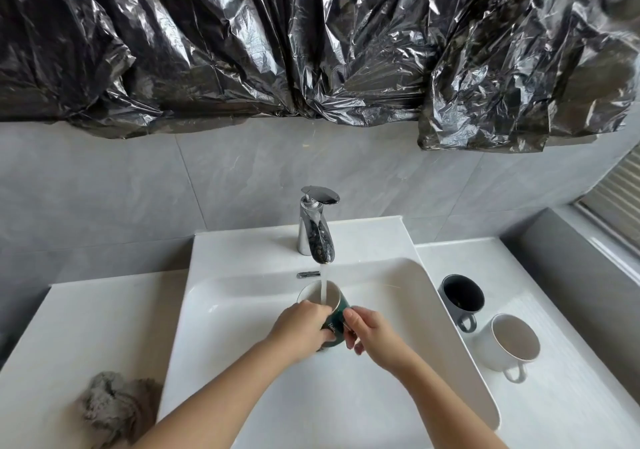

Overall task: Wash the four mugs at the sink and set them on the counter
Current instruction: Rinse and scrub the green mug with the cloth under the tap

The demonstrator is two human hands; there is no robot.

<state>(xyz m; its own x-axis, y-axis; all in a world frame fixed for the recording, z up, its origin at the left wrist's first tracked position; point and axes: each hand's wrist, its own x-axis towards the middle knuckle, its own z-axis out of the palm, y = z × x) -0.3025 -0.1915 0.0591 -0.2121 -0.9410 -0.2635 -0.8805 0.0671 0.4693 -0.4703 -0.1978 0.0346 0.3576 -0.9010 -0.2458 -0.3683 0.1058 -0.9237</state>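
Just below the middle of the frame, a dark green glazed ceramic mug with a white inside (337, 313) is held tilted over the white moulded sink basin (388, 296), its mouth under the thin stream of water (323, 287) falling from the chrome tap (316, 230). The left hand (299, 331) curls round the mug's near side, and the right hand (372, 334) grips the other side with thumb on the wall and fingers bent underneath. The mug looks stiff, fairly heavy once filling, and breakable against the hard basin. Wet glaze is likely slippery, so a full wrap round the body or a hooked handle seems safer than fingertips. Its handle and base are hidden by the hands, and its white lettering is mostly covered. At right of the frame, on the white counter (561, 400), a dark grey mug (462, 298) and a white mug (512, 343) stand upright. Whether these are washed cannot be told, and a fourth mug is not in view. A crumpled grey cloth (114, 407) lies at lower left. Black plastic sheeting (311, 40) fills the top of the frame.
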